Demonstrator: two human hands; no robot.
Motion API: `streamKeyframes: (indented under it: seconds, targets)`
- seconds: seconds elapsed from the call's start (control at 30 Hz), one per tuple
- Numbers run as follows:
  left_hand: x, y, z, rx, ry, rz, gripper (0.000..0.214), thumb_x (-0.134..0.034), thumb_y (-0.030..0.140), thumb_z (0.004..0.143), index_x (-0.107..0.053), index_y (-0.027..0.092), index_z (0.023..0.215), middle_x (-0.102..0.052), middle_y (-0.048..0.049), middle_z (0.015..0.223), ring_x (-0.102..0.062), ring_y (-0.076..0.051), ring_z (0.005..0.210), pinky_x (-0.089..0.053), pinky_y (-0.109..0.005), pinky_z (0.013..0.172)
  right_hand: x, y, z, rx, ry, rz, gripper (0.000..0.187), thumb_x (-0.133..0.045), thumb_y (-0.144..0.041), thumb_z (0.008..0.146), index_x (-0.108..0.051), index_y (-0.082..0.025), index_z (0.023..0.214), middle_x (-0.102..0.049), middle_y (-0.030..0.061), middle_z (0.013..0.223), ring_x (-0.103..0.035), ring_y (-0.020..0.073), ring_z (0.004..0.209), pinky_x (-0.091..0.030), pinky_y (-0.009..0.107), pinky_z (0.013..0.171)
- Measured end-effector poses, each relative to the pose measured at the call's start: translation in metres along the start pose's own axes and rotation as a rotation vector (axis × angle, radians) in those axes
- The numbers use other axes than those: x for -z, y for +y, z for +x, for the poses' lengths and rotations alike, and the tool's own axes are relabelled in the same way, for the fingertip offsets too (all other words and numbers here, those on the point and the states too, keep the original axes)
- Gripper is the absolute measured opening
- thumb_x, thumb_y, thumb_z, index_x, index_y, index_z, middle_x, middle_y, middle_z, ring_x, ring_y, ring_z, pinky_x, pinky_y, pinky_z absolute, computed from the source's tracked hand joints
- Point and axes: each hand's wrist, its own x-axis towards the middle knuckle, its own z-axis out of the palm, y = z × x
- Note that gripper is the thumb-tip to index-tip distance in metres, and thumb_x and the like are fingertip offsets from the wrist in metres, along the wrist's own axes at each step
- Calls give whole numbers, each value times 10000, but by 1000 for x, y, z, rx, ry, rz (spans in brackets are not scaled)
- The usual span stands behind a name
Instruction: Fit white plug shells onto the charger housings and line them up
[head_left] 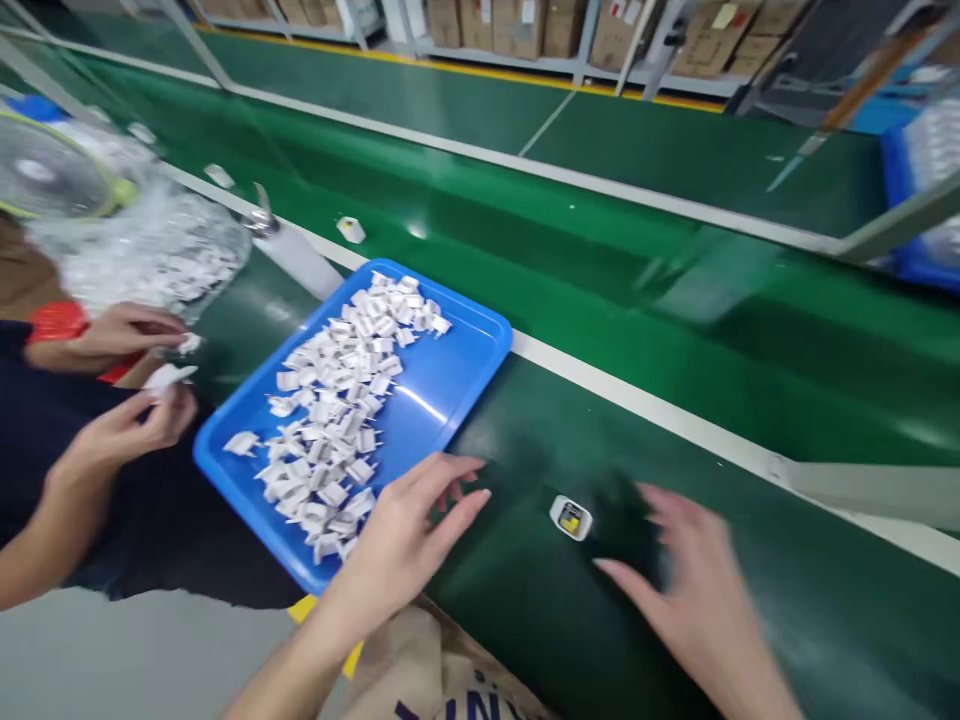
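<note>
My left hand (409, 535) lies open, fingers stretched out, on the near right edge of a blue tray (457, 385) that holds several small white plug parts (337, 400). To the right my right hand (686, 575) hovers open and motion-blurred over the green belt (675, 330). It holds nothing. Between my two hands a single white plug with a yellow label (571, 517) rests on the belt, closest to my right hand's thumb.
At the left a co-worker's two hands (124, 380) pinch small white parts beside a clear bag of parts (142, 250). A fan (45, 170) stands at far left. One white part (350, 229) lies farther up the belt. Blue bins (919, 190) at far right; cardboard boxes on shelves behind.
</note>
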Motion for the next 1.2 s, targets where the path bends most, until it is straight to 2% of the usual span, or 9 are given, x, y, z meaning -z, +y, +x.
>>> streamKeyframes:
  seconds: [0.1, 0.2, 0.33, 0.5, 0.6, 0.7, 0.87, 1.03, 1.2]
  targets:
    - [-45, 18, 9, 8, -145, -181, 413, -666, 374, 997, -565, 297, 1391, -689, -37, 1236, -706, -182, 1017, -615, -270, 786, -9, -2, 5, 101, -184, 61, 276, -584, -430, 1044, -630, -253, 1252, -629, 111, 1163, -661, 288, 1068, -609, 435, 884]
    - [-71, 20, 18, -39, -311, -253, 438, -691, 333, 983, -569, 310, 1402, -669, -40, 1338, -656, -223, 1209, -574, -363, 1010, -9, 3, 22, 89, -298, 309, 164, -620, -322, 1031, -626, -249, 1177, -649, 74, 1112, -664, 228, 1010, -596, 369, 876]
    - [-78, 26, 28, -16, -389, -371, 185, -630, 303, 1025, -653, 284, 1208, -714, -3, 1166, -683, -159, 1047, -566, -274, 923, 8, 9, 29, -18, -338, 659, 215, -659, -322, 1006, -594, -249, 1198, -656, 76, 1207, -671, 204, 1064, -586, 322, 889]
    - [-85, 41, 34, -6, -403, -382, 156, -631, 293, 1024, -637, 281, 1180, -709, 16, 1082, -670, -122, 933, -541, -207, 809, 16, 7, 22, -140, -257, 856, 263, -674, -301, 990, -577, -248, 1229, -692, 52, 1157, -698, 172, 995, -592, 276, 833]
    - [-96, 48, 35, -24, -395, -387, 123, -620, 297, 1030, -643, 290, 1150, -706, 28, 1033, -658, -112, 893, -534, -195, 786, 16, 2, 20, -144, -143, 738, 297, -634, -292, 1014, -580, -246, 1303, -692, 52, 1120, -699, 174, 961, -599, 293, 837]
    - [-105, 51, 34, -19, -382, -407, 159, -583, 302, 1047, -638, 310, 1196, -714, 35, 1024, -665, -105, 872, -546, -193, 787, 26, -2, 18, -121, 22, 559, 406, -599, -295, 1044, -467, -253, 1426, -689, 53, 1114, -709, 180, 943, -613, 300, 821]
    - [-109, 37, 29, 50, -299, -356, 246, -586, 343, 1037, -631, 303, 1276, -745, 9, 1105, -717, -128, 930, -567, -185, 692, 60, 6, 10, 26, 203, -129, 339, -592, -188, 1034, -513, -206, 1364, -670, 116, 1160, -672, 245, 983, -596, 381, 837]
    - [-112, 13, 24, 19, -236, -369, 175, -556, 342, 1054, -682, 266, 1148, -746, 6, 1007, -730, -134, 886, -579, -196, 722, 63, 12, 2, 41, 130, -434, 297, -560, -203, 1057, -566, -197, 1353, -670, 105, 1086, -676, 220, 887, -585, 327, 737]
    - [-117, -1, 21, -109, -196, -427, 179, -512, 269, 1074, -675, 226, 1136, -734, -11, 1002, -718, -128, 854, -565, -217, 789, 53, -1, -3, 31, -16, -415, 211, -525, -247, 1072, -632, -217, 1251, -669, 63, 1020, -689, 158, 756, -563, 240, 614]
